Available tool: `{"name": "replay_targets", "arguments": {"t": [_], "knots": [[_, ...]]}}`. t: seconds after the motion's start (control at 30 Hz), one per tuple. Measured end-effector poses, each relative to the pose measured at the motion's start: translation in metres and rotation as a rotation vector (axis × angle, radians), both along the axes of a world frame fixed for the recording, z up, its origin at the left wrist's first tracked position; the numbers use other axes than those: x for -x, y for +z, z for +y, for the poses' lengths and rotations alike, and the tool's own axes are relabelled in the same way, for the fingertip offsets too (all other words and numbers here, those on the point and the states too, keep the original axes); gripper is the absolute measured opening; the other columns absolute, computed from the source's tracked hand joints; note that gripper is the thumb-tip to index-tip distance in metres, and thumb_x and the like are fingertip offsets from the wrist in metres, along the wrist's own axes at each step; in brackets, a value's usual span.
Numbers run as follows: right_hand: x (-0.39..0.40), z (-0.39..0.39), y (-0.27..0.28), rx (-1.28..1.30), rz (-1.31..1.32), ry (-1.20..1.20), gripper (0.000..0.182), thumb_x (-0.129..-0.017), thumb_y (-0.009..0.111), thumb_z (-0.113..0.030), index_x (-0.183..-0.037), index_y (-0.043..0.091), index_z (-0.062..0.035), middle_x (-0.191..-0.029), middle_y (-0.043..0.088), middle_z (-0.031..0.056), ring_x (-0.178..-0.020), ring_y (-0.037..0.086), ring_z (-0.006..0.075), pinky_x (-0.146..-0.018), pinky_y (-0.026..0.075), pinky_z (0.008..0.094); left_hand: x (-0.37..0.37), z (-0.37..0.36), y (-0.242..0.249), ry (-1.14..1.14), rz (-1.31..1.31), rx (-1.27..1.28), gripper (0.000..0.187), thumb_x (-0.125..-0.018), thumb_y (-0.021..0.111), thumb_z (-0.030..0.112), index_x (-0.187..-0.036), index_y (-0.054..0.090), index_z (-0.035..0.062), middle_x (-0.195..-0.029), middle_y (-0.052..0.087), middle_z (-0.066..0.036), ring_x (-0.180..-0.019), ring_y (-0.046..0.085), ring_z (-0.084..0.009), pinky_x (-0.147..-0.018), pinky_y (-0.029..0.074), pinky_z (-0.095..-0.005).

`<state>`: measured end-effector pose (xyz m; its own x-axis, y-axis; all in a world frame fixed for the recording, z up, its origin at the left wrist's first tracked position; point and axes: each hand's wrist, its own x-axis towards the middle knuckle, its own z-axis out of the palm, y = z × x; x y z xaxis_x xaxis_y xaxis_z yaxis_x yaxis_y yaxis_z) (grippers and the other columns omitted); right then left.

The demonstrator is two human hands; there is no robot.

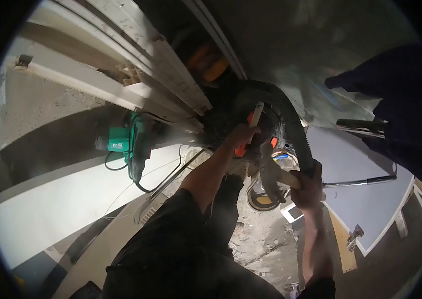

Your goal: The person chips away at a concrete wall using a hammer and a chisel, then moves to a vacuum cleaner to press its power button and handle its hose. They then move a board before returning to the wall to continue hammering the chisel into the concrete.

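My left hand is closed around a pale, flat, stick-like piece that points up and away from me, over a dark vacuum-like machine with red parts. In my right hand is the wooden handle of a hammer; its dark head lies to the left, between my hands. A thick black ribbed hose curves down to the right hand and overlaps it in this view. From behind that hand a chrome rod extends right.
A green power tool with a cord rests at left. Long pale boards lean at upper left. A round container stands below the hammer. At right lie a grey-white panel and a dark purple cloth. Rubble dust covers the floor.
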<state>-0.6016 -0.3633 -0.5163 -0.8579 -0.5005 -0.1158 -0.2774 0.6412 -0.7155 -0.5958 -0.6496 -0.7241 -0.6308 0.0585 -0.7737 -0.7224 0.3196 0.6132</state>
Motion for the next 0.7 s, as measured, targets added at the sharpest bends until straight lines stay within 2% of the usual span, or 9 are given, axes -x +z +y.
{"name": "replay_targets", "arguments": {"t": [0.1, 0.17, 0.2, 0.3, 0.33, 0.4, 0.47, 0.6, 0.7], "knots": [[-0.001, -0.001, 0.027, -0.058, 0.089, 0.001, 0.031, -0.065, 0.07, -0.002, -0.096, 0.072, -0.009, -0.115, 0.05, 0.0235, -0.1, 0.058, 0.0451, -0.083, 0.051, 0.049, -0.007, 0.0, 0.041, 0.222, -0.104, -0.073, 0.016, -0.088, 0.066, 0.018, -0.101, 0.073, 0.0118, -0.071, 0.06, -0.006, -0.062, 0.06, -0.016, -0.056, 0.046, -0.0349], [-0.006, 0.012, 0.049, -0.197, 0.069, -0.016, 0.03, -0.067, 0.07, -0.001, -0.096, 0.072, -0.0085, -0.115, 0.05, 0.0232, -0.098, 0.058, 0.0449, -0.082, 0.05, 0.049, -0.02, 0.005, 0.06, 0.062, 0.25, -0.02, 0.027, -0.085, 0.07, 0.031, -0.093, 0.073, 0.0052, -0.065, 0.058, -0.006, -0.056, 0.057, -0.017, -0.054, 0.045, -0.0347], [-0.014, 0.033, 0.039, -0.196, 0.112, 0.022, 0.029, -0.068, 0.07, -0.001, -0.097, 0.072, -0.0082, -0.114, 0.05, 0.023, -0.099, 0.058, 0.0445, -0.083, 0.049, 0.0495, -0.013, 0.012, 0.09, 0.282, -0.067, -0.057, 0.042, -0.082, 0.07, 0.043, -0.082, 0.071, 0.0011, -0.06, 0.06, -0.008, -0.052, 0.059, -0.0192, -0.054, 0.046, -0.0353], [-0.021, 0.042, 0.101, -0.154, 0.096, -0.026, 0.025, -0.069, 0.071, -0.004, -0.094, 0.073, -0.0087, -0.117, 0.049, 0.0215, -0.1, 0.057, 0.043, -0.084, 0.049, 0.046, -0.032, 0.027, 0.131, 0.196, 0.019, 0.064, 0.046, -0.082, 0.069, 0.046, -0.076, 0.071, 0.0008, -0.059, 0.063, -0.01, -0.053, 0.063, -0.0225, -0.057, 0.049, -0.0376], [-0.025, 0.043, 0.123, -0.148, 0.11, -0.012, 0.025, -0.069, 0.071, -0.004, -0.094, 0.073, -0.0087, -0.117, 0.049, 0.0215, -0.1, 0.057, 0.043, -0.084, 0.049, 0.046, -0.039, 0.033, 0.146, 0.196, 0.025, 0.061, 0.046, -0.082, 0.068, 0.045, -0.077, 0.07, -0.0001, -0.064, 0.067, -0.013, -0.06, 0.069, -0.0253, -0.061, 0.052, -0.04], [-0.04, 0.046, 0.16, -0.195, 0.084, -0.002, 0.019, -0.071, 0.067, -0.003, -0.09, 0.072, -0.0043, -0.113, 0.051, 0.0186, -0.106, 0.057, 0.0374, -0.089, 0.047, 0.0419, -0.05, 0.044, 0.179, 0.201, 0.1, 0.122, 0.045, -0.083, 0.068, 0.045, -0.078, 0.07, -0.0001, -0.064, 0.067, -0.013, -0.061, 0.069, -0.0262, -0.062, 0.052, -0.0404], [-0.053, 0.059, 0.176, -0.18, 0.135, 0.028, 0.022, -0.07, 0.069, -0.004, -0.092, 0.073, -0.0072, -0.116, 0.049, 0.0204, -0.104, 0.057, 0.0394, -0.087, 0.048, 0.043, -0.061, 0.055, 0.2, 0.193, 0.236, 0.267, 0.045, -0.083, 0.067, 0.044, -0.081, 0.071, -0.0001, -0.066, 0.068, -0.013, -0.065, 0.071, -0.027, -0.067, 0.054, -0.0401], [-0.081, 0.068, 0.227, -0.156, 0.233, 0.072, 0.026, -0.068, 0.073, -0.01, -0.093, 0.074, -0.0101, -0.121, 0.048, 0.0223, -0.104, 0.057, 0.0408, -0.088, 0.047, 0.0446, -0.081, 0.075, 0.26, 0.224, 0.194, 0.104, 0.05, -0.083, 0.066, 0.047, -0.089, 0.072, -0.0017, -0.075, 0.071, -0.016, -0.072, 0.072, -0.0306, -0.072, 0.055, -0.0414], [-0.101, 0.091, 0.253, -0.078, 0.286, 0.114, 0.03, -0.064, 0.075, -0.009, -0.094, 0.074, -0.0071, -0.12, 0.048, 0.021, -0.105, 0.057, 0.0384, -0.089, 0.047, 0.0427, -0.126, 0.1, 0.294, 0.268, 0.287, 0.207, 0.051, -0.083, 0.065, 0.047, -0.092, 0.071, -0.003, -0.076, 0.071, -0.016, -0.072, 0.071, -0.0301, -0.072, 0.055, -0.0408]]}}
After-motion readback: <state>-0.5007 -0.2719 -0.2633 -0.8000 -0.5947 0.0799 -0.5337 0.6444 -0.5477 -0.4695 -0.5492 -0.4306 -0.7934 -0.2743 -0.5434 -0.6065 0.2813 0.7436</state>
